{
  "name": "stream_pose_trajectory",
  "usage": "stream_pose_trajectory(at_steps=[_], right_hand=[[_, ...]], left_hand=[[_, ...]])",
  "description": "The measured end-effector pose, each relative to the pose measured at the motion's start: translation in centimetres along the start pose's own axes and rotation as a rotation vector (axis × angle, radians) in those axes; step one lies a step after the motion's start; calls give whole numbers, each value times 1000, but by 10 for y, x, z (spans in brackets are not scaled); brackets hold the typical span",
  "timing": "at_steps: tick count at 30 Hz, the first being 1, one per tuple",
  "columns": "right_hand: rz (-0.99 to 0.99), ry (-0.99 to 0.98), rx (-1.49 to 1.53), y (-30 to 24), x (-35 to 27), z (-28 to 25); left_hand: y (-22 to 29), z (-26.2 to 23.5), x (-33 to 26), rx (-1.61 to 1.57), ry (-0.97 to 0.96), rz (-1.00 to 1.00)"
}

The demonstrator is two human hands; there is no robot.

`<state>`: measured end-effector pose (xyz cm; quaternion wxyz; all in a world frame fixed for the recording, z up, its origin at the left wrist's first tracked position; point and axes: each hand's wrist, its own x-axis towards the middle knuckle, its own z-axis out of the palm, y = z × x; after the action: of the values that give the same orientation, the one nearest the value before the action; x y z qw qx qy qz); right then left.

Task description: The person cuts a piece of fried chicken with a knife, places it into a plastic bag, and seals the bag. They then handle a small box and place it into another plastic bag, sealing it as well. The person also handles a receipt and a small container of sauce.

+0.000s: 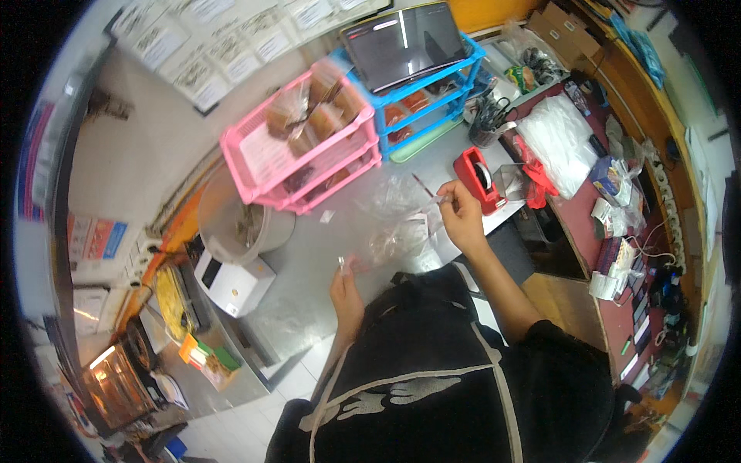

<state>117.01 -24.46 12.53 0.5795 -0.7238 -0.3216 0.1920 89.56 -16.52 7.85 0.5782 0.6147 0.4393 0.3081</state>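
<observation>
Over the grey metal tabletop, crumpled clear plastic bags lie between my two hands. My right hand is closed in a pinch on the edge of a clear plastic bag at its upper right. My left hand is closed lower down, near the table's front edge. A small whitish piece shows at its fingertips, too small to name. Pale paper lies under the bags, close to my right wrist. Just right of my right hand stands a red tape dispenser. A thin dark stick or pen lies left of my right fingers.
Pink stacked baskets with brown packets stand at the back, beside a blue rack carrying a tablet. A clear tub and a white device are at left. A white plastic bag lies right on a dark red counter.
</observation>
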Motion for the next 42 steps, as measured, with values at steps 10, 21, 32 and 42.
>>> stream_pose_trajectory(at_steps=[10, 21, 32, 42], right_hand=[[-60, 465, -955, 87, 200, -132], [61, 416, -654, 126, 227, -143], [-169, 222, -1062, 55, 247, -159], [-381, 613, -953, -65, 208, -167]], left_hand=[[36, 24, 9, 15, 26, -224], [40, 23, 0, -162, 159, -207], [35, 1, 11, -56, -95, -147], [23, -12, 25, -205, -279, -138]])
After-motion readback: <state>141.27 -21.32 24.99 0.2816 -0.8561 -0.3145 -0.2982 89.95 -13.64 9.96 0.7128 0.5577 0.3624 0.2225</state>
